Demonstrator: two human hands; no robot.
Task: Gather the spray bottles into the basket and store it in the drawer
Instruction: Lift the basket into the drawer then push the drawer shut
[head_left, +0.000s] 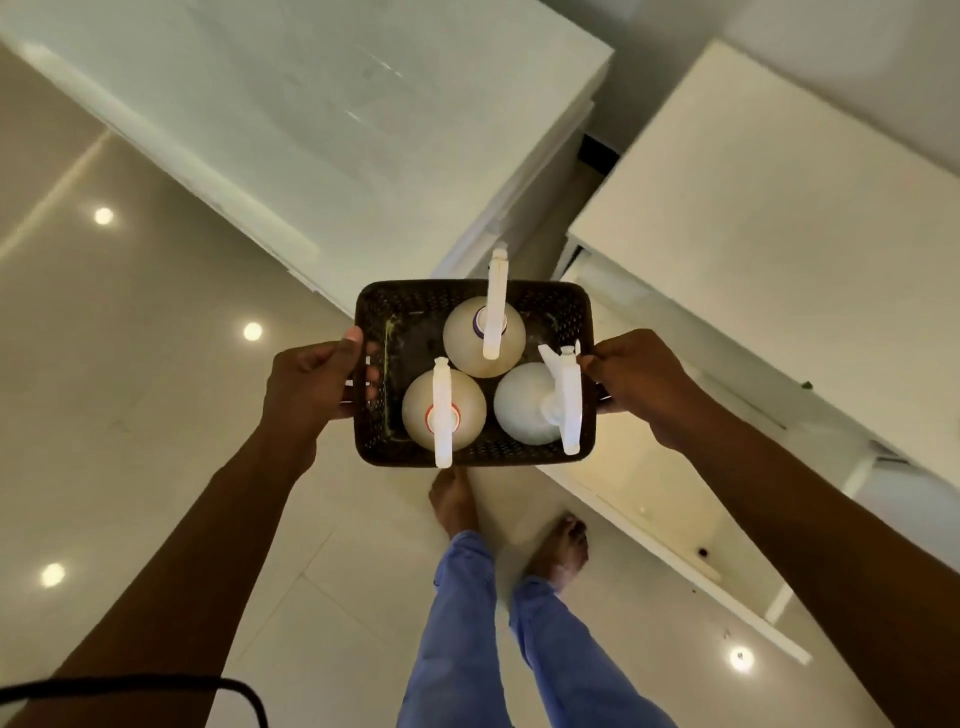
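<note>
A dark perforated basket (395, 312) hangs in the air in front of me, held level above the floor. My left hand (311, 382) grips its left side and my right hand (639, 384) grips its right side. Three round spray bottles with white trigger heads stand upright inside: one at the far middle with a purple collar (483, 338), one at the near left with a red collar (444, 410), and a whiter one at the near right (535, 405). An open white drawer (639, 499) lies low on the right, just below and beside the basket.
A white counter (311, 104) runs across the upper left and a second white cabinet top (779, 197) stands at the right, above the open drawer. My bare feet (454, 501) and blue trouser legs stand on glossy tiles. A black cable (156, 686) crosses the lower left corner.
</note>
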